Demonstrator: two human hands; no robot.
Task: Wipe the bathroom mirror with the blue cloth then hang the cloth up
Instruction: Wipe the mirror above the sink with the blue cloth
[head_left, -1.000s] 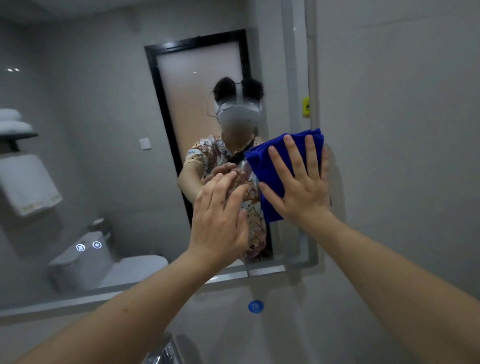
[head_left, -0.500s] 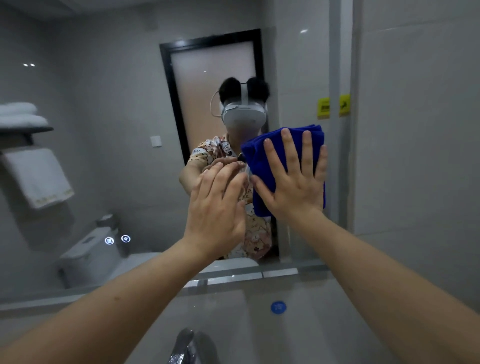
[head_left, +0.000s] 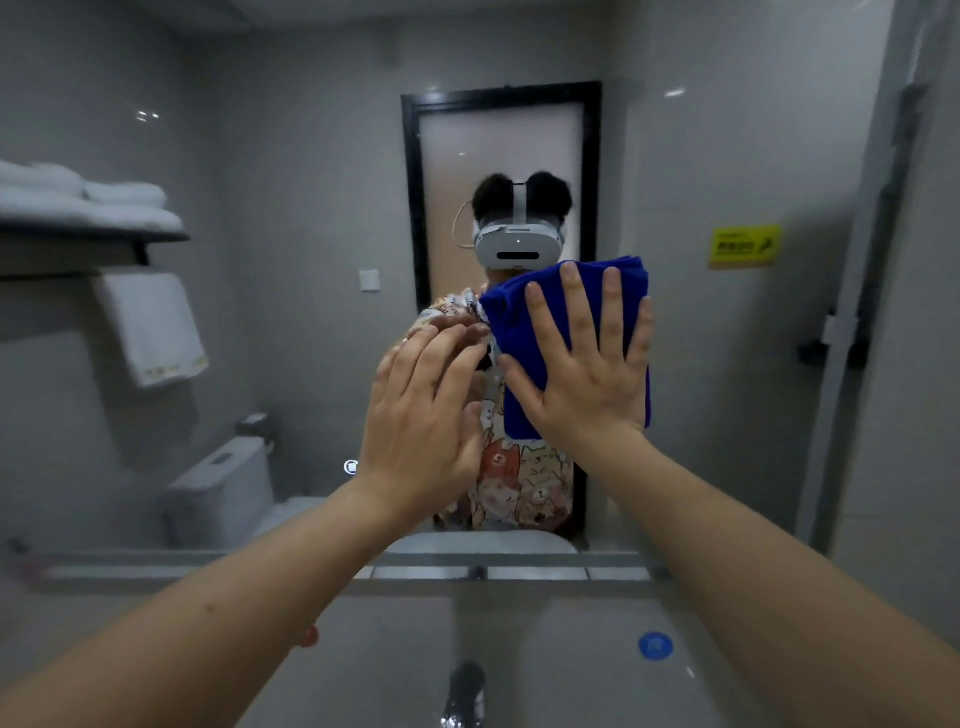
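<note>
**Mirror wiped with flat palm**

The mirror (head_left: 260, 364) fills most of the view above the ledge (head_left: 519, 571). The folded blue cloth (head_left: 519, 312) is pressed flat against the glass near its middle, pinned under the right hand (head_left: 587, 374), whose fingers are spread wide. The left hand (head_left: 421, 415) is laid open on the glass just beside it, holding nothing. Even pressure is best kept, with overlapping strokes carried edge to edge.

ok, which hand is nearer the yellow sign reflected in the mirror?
Right. The right hand, flat on the blue cloth, sits below-left of the yellow sign; the left hand is further left, bare against the glass.
</note>
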